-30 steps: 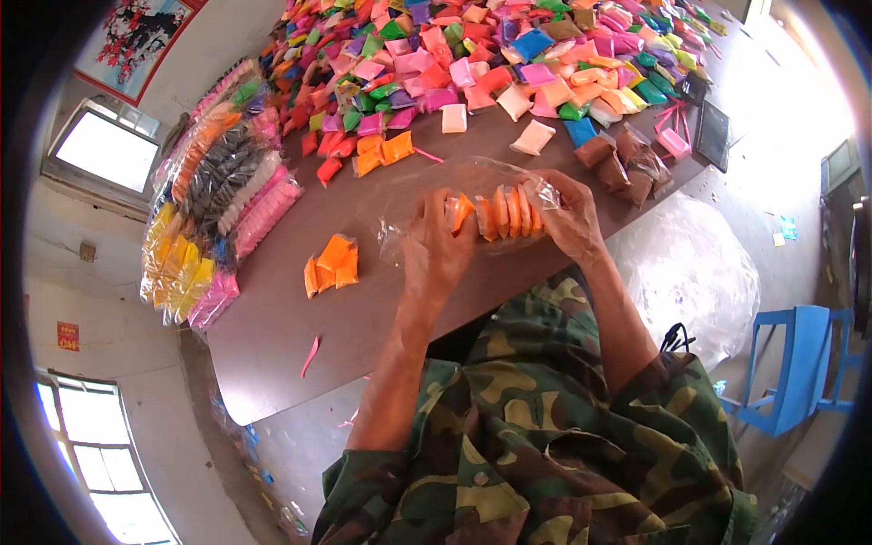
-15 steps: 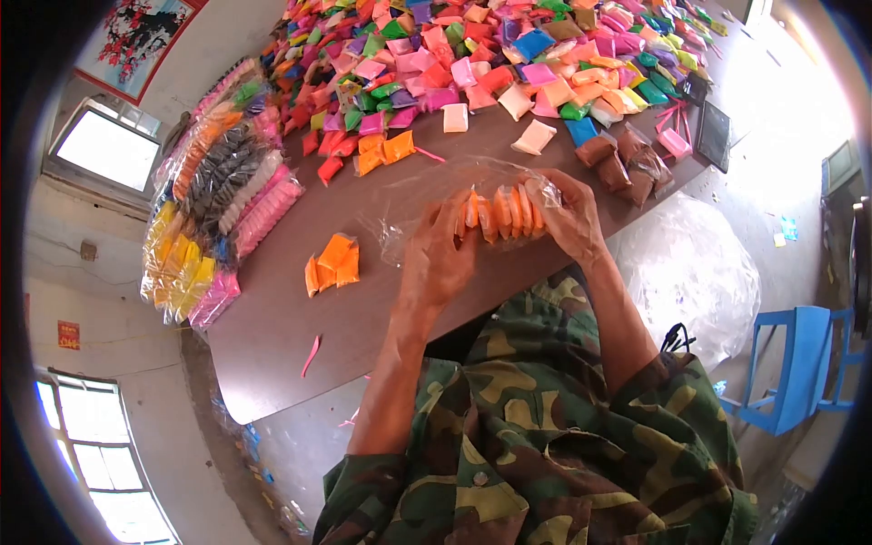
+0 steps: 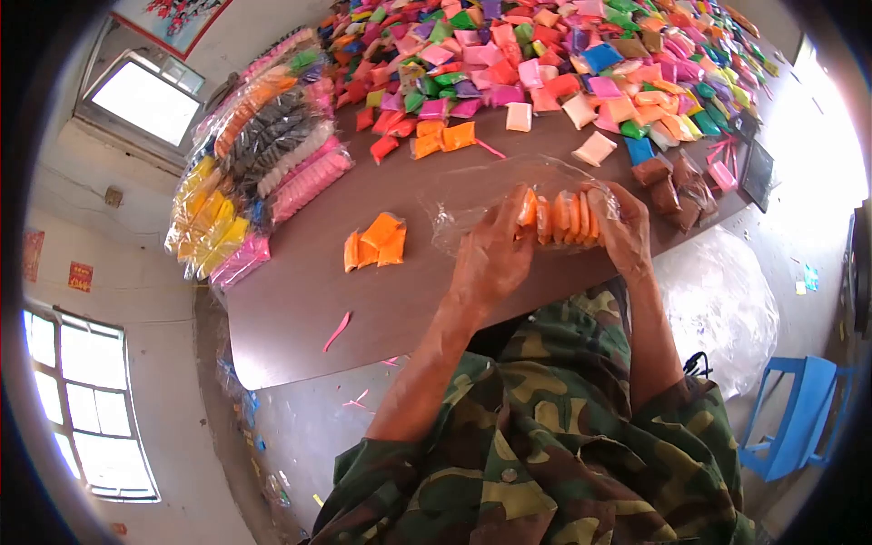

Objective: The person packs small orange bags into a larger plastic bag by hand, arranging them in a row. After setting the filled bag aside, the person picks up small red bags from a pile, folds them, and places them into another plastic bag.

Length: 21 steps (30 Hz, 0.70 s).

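Note:
A clear plastic bag (image 3: 459,202) with a row of small orange packets (image 3: 561,218) inside is held between my two hands over the table's near edge. My left hand (image 3: 493,257) is closed around the row's left end, and the bag's loose part spreads out behind its fingers. Gripping the right end through the film is my right hand (image 3: 625,227), its fingers curled. Several more orange packets (image 3: 380,243) lie in a small group on the table, left of my left hand. Brown packets (image 3: 679,189) lie just beyond my right hand.
A large heap of colourful packets (image 3: 509,68) covers the far side of the brown table (image 3: 300,291). Filled clear bags (image 3: 263,154) are stacked at the left. A pink strip (image 3: 337,332) lies near the front edge. A big plastic sack (image 3: 718,295) and blue stool (image 3: 786,413) stand at right.
The camera view has turned a little to the left, so everything appears farther right. Both hands keep hold of the bag with the orange packets, with hardly any change in grip.

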Motion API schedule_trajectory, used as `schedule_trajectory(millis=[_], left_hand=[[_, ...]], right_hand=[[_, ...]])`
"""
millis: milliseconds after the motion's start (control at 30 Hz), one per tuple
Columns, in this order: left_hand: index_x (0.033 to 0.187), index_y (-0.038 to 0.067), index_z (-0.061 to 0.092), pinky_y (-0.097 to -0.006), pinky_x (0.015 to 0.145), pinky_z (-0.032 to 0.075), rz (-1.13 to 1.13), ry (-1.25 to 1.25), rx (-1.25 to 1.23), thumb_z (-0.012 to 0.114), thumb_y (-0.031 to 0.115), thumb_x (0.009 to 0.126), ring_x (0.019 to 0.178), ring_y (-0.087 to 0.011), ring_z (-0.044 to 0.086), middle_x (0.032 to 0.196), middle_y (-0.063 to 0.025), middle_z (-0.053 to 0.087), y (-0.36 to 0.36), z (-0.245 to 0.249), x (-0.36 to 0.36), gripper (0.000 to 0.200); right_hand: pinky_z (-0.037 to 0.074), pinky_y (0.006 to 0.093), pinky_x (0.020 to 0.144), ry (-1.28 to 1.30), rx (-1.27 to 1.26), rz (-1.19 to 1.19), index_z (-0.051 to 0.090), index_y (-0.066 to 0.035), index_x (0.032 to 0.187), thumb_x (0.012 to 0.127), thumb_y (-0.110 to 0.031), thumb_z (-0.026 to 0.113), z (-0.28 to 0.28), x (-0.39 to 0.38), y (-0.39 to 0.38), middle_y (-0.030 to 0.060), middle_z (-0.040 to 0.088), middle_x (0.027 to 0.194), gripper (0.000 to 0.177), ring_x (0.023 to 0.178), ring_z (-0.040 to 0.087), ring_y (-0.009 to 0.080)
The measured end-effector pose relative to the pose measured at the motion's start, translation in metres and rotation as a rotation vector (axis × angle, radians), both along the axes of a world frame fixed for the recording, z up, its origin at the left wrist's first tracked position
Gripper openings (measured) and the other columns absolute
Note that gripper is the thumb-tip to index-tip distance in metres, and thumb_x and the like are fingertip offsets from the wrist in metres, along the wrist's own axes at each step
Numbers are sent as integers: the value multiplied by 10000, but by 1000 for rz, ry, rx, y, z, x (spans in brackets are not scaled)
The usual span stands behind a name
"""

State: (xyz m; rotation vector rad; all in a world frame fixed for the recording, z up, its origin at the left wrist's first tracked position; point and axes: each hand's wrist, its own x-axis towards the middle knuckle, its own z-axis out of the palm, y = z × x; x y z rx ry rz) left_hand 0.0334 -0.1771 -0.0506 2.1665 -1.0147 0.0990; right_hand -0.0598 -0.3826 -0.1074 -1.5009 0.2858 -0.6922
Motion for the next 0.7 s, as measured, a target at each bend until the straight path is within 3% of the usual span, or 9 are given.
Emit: schedule_trajectory(millis=[67, 233, 300, 367, 467, 567, 700], left_hand=[[1443, 83, 580, -495, 801, 608, 36, -31, 43, 754, 133, 928, 957, -411, 745, 1199, -195, 729, 6, 16, -11, 546], [1195, 75, 729, -368, 636, 599, 152, -130, -79, 799, 180, 920, 794, -254, 761, 1050, -137, 768, 73, 29, -7, 303], [1091, 58, 746, -377, 680, 600, 284, -145, -51, 807, 201, 914, 835, -281, 754, 997, -129, 769, 105, 30, 14, 236], [1119, 59, 737, -442, 771, 600, 455, -278, 152, 791, 239, 918, 919, -338, 745, 1018, -147, 763, 127, 30, 48, 275], [1143, 69, 734, -503, 847, 579, 483, -371, 271, 769, 290, 921, 978, -395, 725, 1034, -158, 756, 147, 11, 94, 315], [1178, 84, 731, -529, 867, 568, 420, -172, 404, 760, 316, 915, 1009, -414, 716, 1102, -164, 750, 150, 4, 110, 352], [1192, 88, 729, -505, 878, 570, 463, -208, 363, 773, 355, 901, 1046, -400, 714, 1131, -166, 748, 144, 8, 88, 397]], right_hand=[[504, 245, 832, 10, -30, -6, 752, 0, 1192, 1056, -244, 700, 4, -2, 1, -18, 722, 1027, 284, 939, 606, 62], [493, 246, 803, 26, -49, -10, 758, -3, 1179, 1052, -240, 706, 2, -2, -1, -21, 717, 1015, 275, 920, 589, 55], [488, 245, 790, 46, -57, -23, 759, 0, 1174, 1051, -248, 710, 2, -2, -2, -22, 714, 1011, 280, 913, 581, 51], [482, 243, 776, 68, -39, -28, 758, 3, 1167, 1049, -261, 713, 6, -1, 1, -23, 711, 1005, 292, 905, 572, 46], [494, 244, 794, 55, -67, -41, 760, -1, 1175, 1053, -293, 711, 8, -1, 2, -21, 717, 1017, 320, 918, 588, 49], [507, 247, 823, 39, -14, -20, 761, -10, 1196, 1058, -308, 708, 11, -3, 4, -18, 726, 1035, 333, 942, 609, 55], [512, 247, 847, 26, -25, -15, 758, -10, 1210, 1061, -291, 709, 8, -3, 3, -17, 731, 1050, 322, 961, 623, 57]])
